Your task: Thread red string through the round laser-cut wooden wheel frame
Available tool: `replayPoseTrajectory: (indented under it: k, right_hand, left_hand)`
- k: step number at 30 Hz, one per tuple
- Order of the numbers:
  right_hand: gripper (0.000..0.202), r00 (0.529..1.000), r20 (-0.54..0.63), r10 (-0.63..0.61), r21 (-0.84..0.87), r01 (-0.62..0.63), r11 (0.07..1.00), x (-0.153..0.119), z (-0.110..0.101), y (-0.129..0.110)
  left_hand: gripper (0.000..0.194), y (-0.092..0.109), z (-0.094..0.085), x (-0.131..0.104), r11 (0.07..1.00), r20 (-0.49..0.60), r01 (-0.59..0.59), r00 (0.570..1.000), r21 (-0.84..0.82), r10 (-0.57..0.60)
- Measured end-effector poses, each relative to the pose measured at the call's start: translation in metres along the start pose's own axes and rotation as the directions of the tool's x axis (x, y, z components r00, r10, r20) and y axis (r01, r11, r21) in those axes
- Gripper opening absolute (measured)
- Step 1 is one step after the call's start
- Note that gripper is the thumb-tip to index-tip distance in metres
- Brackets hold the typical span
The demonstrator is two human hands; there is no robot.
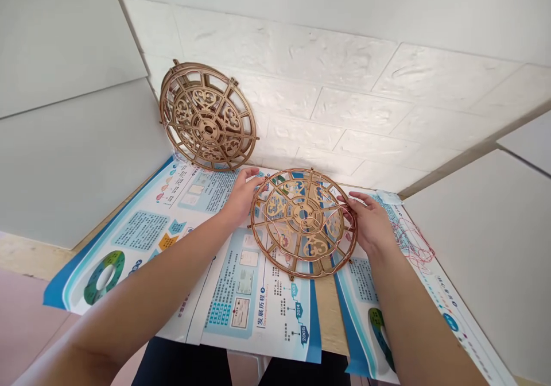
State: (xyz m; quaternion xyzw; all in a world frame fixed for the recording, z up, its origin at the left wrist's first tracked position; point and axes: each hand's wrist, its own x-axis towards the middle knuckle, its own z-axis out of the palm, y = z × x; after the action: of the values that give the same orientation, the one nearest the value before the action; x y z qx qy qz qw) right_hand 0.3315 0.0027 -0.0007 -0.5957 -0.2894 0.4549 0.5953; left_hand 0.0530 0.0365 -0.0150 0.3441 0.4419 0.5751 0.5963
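Between my two hands is a round wooden wheel frame (315, 246) with spokes, scroll-cut panels and a ring at its centre. Thin pinkish wire runs around its rim and across its face. My left hand (243, 197) grips the rim at the upper left, its fingers partly behind the wheel. On the opposite side, my right hand (371, 220) pinches the right rim, with the fingertips partly hidden. The wheel is tilted above the printed sheets. A second wooden stack of similar wheels (205, 100) leans against the wall at the back left.
Printed paper sheets (142, 231) cover the wooden tabletop (329, 311). Loose pinkish-red wire (416, 247) lies tangled to the right. A white brick-pattern wall (357, 107) closes off the back, and pale panels (77, 162) stand on both sides.
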Motion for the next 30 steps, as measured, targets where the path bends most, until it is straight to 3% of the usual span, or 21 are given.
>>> replayPoseTrajectory:
  k: [3,6,8,12,15,18,21,23,25,28,30]
  right_hand:
    - [0.034,0.991,-0.023,-0.129,0.023,0.130,0.991,0.005,-0.005,0.000]
    - [0.037,0.975,-0.057,-0.216,0.012,0.217,0.976,0.010,-0.013,-0.001]
    - [0.039,0.963,-0.076,-0.259,-0.035,0.257,0.966,0.012,-0.018,-0.001]
    - [0.042,0.942,-0.034,-0.333,-0.153,0.325,0.933,0.012,-0.022,-0.002]
    - [0.044,0.947,-0.008,-0.321,-0.137,0.317,0.939,0.011,-0.020,-0.004]
    - [0.043,0.966,-0.042,-0.254,-0.107,0.248,0.963,0.013,-0.021,-0.003]
    - [0.042,0.964,-0.122,-0.238,-0.240,0.204,0.949,0.017,-0.027,0.002]
    - [0.045,0.917,-0.164,-0.363,-0.432,0.264,0.863,0.017,-0.030,0.004]
    - [0.044,0.821,-0.134,-0.555,-0.612,0.372,0.698,0.011,-0.028,0.002]
    - [0.030,0.687,0.061,-0.724,-0.742,0.517,0.428,-0.012,-0.009,-0.010]
    - [0.018,0.698,0.295,-0.653,-0.725,0.609,0.323,-0.033,0.013,-0.019]
  left_hand:
    - [0.038,0.004,0.002,-0.003,0.984,0.103,0.142,0.986,-0.110,-0.131]
    - [0.038,0.003,0.003,-0.006,0.949,0.308,0.314,0.906,-0.032,-0.289]
    - [0.036,0.000,0.004,-0.008,0.946,0.391,0.324,0.869,0.013,-0.303]
    - [0.036,-0.007,0.006,-0.010,0.955,0.387,0.296,0.880,0.004,-0.275]
    - [0.028,-0.009,0.007,-0.010,0.937,0.363,0.350,0.874,-0.005,-0.324]
    - [0.018,-0.010,0.006,-0.008,0.922,0.341,0.386,0.869,-0.015,-0.358]
    - [0.013,-0.012,0.006,-0.004,0.928,0.342,0.372,0.874,-0.015,-0.345]
    - [0.013,-0.013,0.007,-0.003,0.936,0.350,0.352,0.878,-0.013,-0.326]
    - [0.015,-0.013,0.006,-0.002,0.941,0.347,0.338,0.886,-0.024,-0.309]
    - [0.018,-0.014,0.005,-0.002,0.941,0.357,0.337,0.884,-0.036,-0.303]
    - [0.022,-0.016,0.003,-0.002,0.942,0.375,0.333,0.879,-0.043,-0.293]
